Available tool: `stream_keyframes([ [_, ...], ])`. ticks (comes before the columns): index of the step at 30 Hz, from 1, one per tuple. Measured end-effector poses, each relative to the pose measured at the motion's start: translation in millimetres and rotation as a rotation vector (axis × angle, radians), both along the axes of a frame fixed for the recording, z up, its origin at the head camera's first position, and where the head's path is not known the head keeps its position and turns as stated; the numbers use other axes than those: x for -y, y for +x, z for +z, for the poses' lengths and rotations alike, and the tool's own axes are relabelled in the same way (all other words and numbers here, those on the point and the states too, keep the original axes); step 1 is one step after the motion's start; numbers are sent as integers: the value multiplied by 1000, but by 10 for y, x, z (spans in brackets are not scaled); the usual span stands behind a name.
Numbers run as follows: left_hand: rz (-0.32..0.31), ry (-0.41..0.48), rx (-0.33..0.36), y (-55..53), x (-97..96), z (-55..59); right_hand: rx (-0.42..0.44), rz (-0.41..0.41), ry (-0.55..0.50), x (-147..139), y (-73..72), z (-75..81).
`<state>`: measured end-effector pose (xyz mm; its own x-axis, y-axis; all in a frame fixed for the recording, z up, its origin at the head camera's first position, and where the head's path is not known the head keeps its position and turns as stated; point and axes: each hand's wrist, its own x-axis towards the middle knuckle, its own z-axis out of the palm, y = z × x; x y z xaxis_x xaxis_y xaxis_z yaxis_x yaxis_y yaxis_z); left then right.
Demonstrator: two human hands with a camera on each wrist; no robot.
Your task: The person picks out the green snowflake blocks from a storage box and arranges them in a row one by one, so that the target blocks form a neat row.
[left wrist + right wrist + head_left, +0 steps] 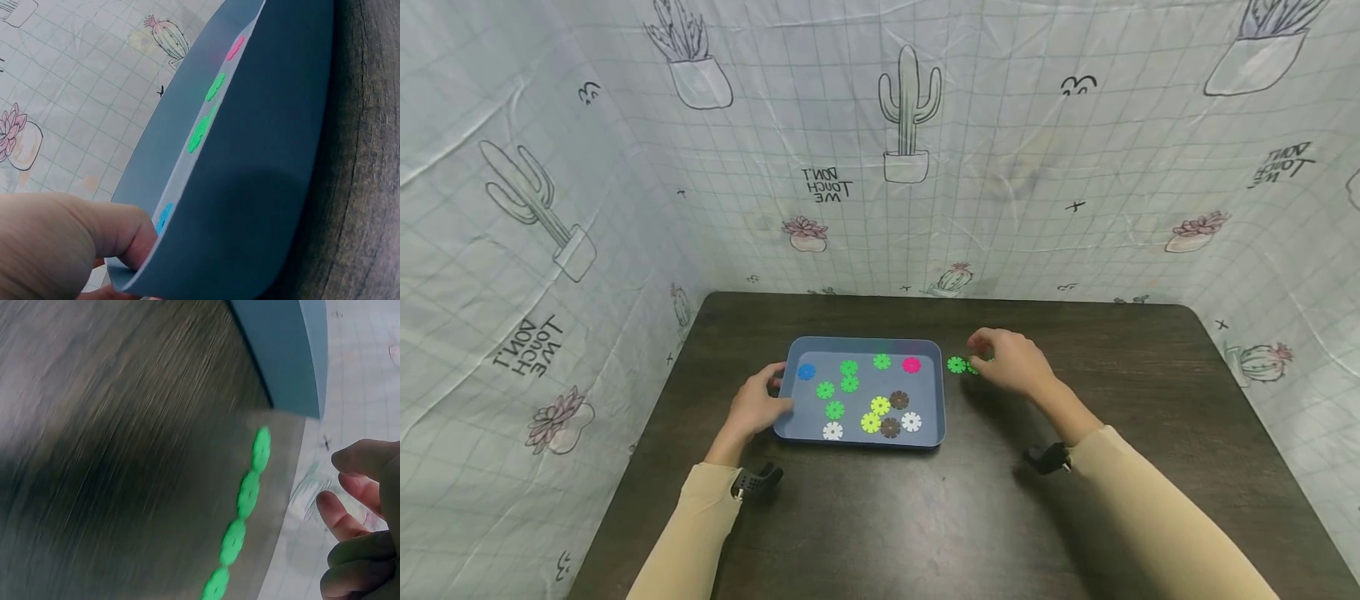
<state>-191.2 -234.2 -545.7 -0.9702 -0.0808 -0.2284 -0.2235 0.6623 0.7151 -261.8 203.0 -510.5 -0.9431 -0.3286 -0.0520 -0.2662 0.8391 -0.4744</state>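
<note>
My left hand (756,406) grips the left rim of a shallow blue-grey tray (859,345), with the thumb hooked over the wall in the left wrist view. Inside the tray lie notched plastic discs: several green discs (835,410), a blue disc (806,372), a pink disc (911,365), yellow discs (870,423), brown discs (890,427) and white discs (911,422). Right of the tray my right hand (1011,360) hovers above a row of green discs (248,494) on the table, its fingers loosely bent and parted, nothing between them. In the head view that hand hides part of this row.
The dark wood table (880,517) extends around the tray. A white cloth (1000,150) printed with cacti hangs behind the table and along both sides. Dark bands (1048,458) sit at both wrists.
</note>
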Motion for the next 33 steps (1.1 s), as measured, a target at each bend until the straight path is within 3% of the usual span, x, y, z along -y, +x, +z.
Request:
stream_keyframes([
  [20, 3, -2, -12, -22, 5, 1, -20, 162, 3, 850, 117, 124],
  [25, 5, -5, -9, -43, -10, -18, 2, 260, -5, 1001, 154, 125],
  [33, 14, 2, 5, -11, 4, 2, -32, 439, 44, 1314, 232, 29],
])
